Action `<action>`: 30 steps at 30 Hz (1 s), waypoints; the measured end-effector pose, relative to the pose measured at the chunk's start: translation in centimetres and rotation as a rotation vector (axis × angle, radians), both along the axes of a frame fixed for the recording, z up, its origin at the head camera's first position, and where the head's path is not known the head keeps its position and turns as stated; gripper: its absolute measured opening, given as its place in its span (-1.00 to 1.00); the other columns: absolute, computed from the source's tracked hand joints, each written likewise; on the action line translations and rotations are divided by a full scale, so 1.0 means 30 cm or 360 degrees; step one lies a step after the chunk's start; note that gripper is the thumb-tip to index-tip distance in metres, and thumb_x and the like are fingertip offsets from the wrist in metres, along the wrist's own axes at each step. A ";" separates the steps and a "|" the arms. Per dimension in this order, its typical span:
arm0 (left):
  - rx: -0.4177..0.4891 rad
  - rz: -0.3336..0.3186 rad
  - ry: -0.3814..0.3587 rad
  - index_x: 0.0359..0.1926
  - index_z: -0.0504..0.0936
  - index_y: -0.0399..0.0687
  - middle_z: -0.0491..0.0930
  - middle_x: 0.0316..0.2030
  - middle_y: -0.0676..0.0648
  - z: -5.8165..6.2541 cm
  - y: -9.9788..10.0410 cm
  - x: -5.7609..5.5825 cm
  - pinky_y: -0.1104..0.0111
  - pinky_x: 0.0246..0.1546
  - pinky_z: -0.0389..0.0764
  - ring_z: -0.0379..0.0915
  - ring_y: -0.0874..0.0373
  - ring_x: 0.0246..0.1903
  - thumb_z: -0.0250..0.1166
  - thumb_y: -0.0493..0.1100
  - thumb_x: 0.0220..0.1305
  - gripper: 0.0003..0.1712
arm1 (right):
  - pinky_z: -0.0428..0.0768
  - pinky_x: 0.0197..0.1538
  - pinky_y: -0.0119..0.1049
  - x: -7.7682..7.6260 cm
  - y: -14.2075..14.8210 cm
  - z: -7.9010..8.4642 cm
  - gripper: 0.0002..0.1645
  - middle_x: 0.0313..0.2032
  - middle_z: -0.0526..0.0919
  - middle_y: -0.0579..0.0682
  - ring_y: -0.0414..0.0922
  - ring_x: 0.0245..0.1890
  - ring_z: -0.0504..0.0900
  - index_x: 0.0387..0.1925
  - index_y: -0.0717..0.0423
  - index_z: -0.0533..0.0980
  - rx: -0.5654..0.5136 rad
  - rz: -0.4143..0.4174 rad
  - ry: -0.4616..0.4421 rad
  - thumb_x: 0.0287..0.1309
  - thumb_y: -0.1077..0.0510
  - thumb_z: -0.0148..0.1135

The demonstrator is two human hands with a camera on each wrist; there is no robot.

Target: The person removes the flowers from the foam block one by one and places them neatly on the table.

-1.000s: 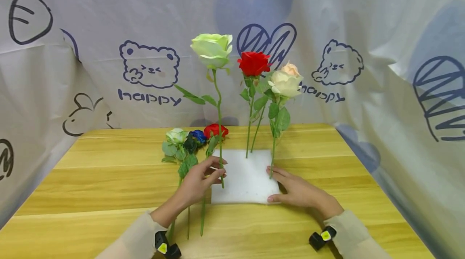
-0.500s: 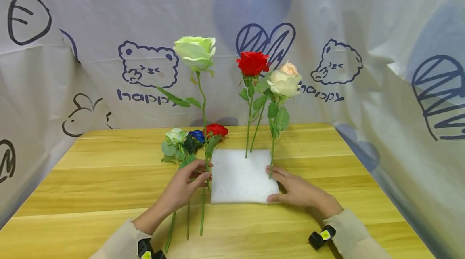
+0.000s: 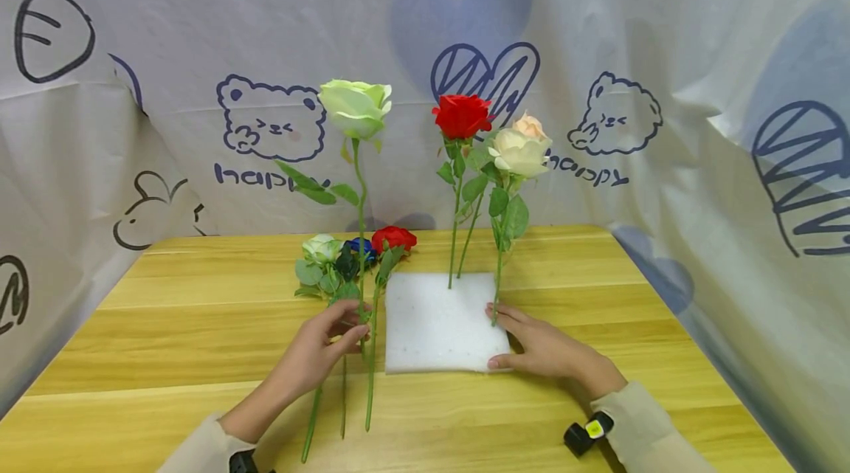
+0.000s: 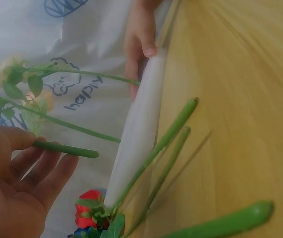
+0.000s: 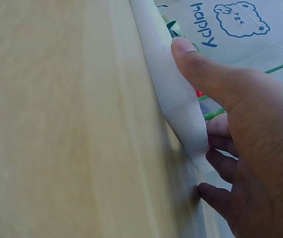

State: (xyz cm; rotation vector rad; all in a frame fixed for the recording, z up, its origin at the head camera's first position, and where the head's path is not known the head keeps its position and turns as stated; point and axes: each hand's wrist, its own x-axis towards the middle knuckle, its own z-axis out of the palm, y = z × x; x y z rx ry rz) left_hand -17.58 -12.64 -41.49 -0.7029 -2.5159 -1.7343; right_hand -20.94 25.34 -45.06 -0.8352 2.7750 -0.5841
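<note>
My left hand [image 3: 319, 347] pinches the stem of a pale green rose [image 3: 356, 108], held upright to the left of a white foam block [image 3: 432, 333]. In the left wrist view, the lower end of that stem [image 4: 69, 149] hangs free between thumb and fingers. At the block's right edge, my right hand [image 3: 547, 351] grips it, thumb near the front corner and fingers along the side. A red rose [image 3: 462, 116], a cream rose [image 3: 518, 151] and a peach one [image 3: 530, 125] stand in the block.
Left of the block, a white-green rose [image 3: 322, 247], a blue rose [image 3: 361, 249] and a red rose [image 3: 395, 238] lie on the wooden table [image 3: 199, 340], stems toward the front. A printed cloth [image 3: 372, 23] hangs behind the table and at both sides.
My left hand has carried the pale green rose leftward from over the block to beside it, and slightly lower. The right hand stays on the block.
</note>
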 end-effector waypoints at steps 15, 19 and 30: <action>-0.0021 0.0037 -0.0052 0.15 0.50 -0.21 0.56 -0.14 -0.26 -0.012 -0.080 0.037 0.34 -0.24 0.69 0.61 -0.11 -0.18 0.18 -0.29 0.42 -0.69 | 0.29 0.32 0.16 0.000 0.001 0.000 0.15 0.48 0.06 0.11 0.20 0.38 0.20 0.53 0.00 0.02 0.0003 -0.0003 -0.0038 0.12 -0.52 0.10; 0.0008 0.0051 -0.0088 0.15 0.49 -0.23 0.55 -0.12 -0.27 -0.012 -0.097 0.047 0.33 -0.25 0.70 0.61 -0.08 -0.19 0.19 -0.29 0.41 -0.67 | 0.28 0.33 0.15 0.000 0.004 -0.004 0.16 0.48 0.05 0.11 0.19 0.38 0.19 0.53 0.01 0.03 0.0004 -0.0005 -0.0024 0.11 -0.53 0.10; -0.0026 0.0119 -0.0229 0.19 0.46 -0.23 0.52 -0.08 -0.33 -0.018 -0.150 0.073 0.30 -0.24 0.70 0.56 -0.19 -0.13 0.17 -0.29 0.42 -0.64 | 0.26 0.36 0.11 -0.002 0.004 -0.007 0.17 0.49 0.04 0.11 0.16 0.40 0.17 0.53 0.04 0.03 0.0023 -0.0002 -0.0009 0.11 -0.54 0.08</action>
